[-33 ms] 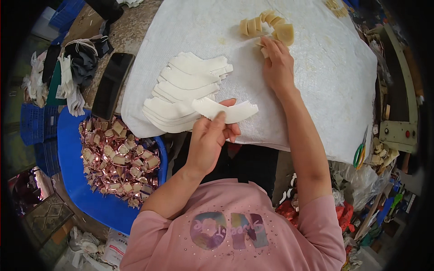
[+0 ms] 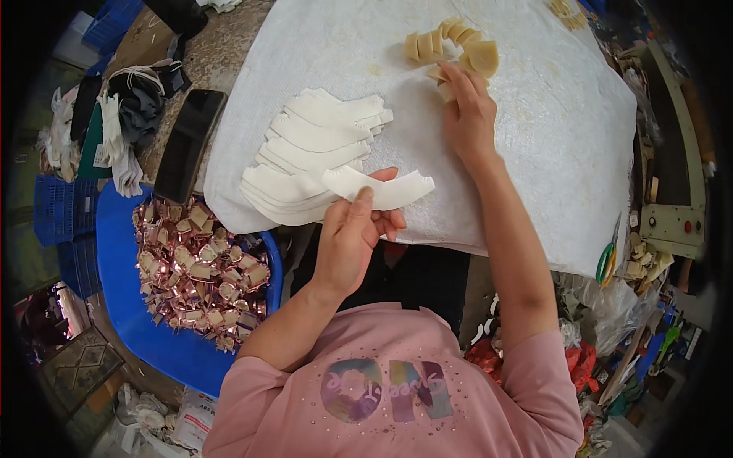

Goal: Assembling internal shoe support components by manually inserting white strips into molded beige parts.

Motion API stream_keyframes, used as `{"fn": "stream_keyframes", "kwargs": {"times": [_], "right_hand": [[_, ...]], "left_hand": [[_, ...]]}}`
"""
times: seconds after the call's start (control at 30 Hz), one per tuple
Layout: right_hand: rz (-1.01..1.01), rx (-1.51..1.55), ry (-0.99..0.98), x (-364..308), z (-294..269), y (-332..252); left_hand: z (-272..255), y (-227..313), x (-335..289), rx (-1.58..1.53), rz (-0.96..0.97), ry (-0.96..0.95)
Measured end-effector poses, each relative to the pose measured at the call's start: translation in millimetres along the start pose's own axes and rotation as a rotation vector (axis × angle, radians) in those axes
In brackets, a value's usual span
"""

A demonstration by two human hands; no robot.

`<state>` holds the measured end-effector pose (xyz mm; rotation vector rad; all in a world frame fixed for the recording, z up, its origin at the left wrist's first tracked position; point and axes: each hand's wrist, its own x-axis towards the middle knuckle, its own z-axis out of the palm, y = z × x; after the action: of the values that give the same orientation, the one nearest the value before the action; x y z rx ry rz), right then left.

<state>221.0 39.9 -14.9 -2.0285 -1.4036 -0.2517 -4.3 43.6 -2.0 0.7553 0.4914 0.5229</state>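
A white curved cut piece, notched at its ends, is pinched between thumb and fingers of my left hand. Overlapping white pieces of the same shape lie fanned on the white-covered table, just beyond that hand. Farther off, my right hand is closed at the near end of a curved row of tan wedge-like pieces. Its fingertips grip a small pale tan piece, partly hidden by the fingers. A larger tan piece lies right beside those fingers.
At the left, a blue tub holds many shiny pinkish parts with beige faces. A black phone rests near the table's left edge, beside pale gloves. Scissors hang over the right edge, near a machine.
My right hand has shifted very slightly, and the small tan piece at its fingertips shows a little lower. My left hand and the white piece have barely moved.
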Motion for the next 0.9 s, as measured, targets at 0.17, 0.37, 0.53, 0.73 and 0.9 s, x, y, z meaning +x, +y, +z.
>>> {"fn": "stream_keyframes", "kwargs": {"times": [0.17,0.37,0.53,0.73,0.9], "right_hand": [[0.123,0.460,0.006,-30,-35,-42],[0.112,0.739,-0.038,-80,-77,-88],[-0.169,0.744,0.202,-93,-59,-101],[-0.272,0.688,0.291,-103,-51,-95],[-0.269,0.661,0.292,-104,-51,-93]], "left_hand": [[-6,4,-5,0.039,0.093,0.009],[-3,2,-12,0.286,0.167,0.087],[23,6,-21,0.129,0.194,0.059],[17,1,-29,0.138,0.135,0.030],[26,4,-32,0.141,0.143,0.045]]}}
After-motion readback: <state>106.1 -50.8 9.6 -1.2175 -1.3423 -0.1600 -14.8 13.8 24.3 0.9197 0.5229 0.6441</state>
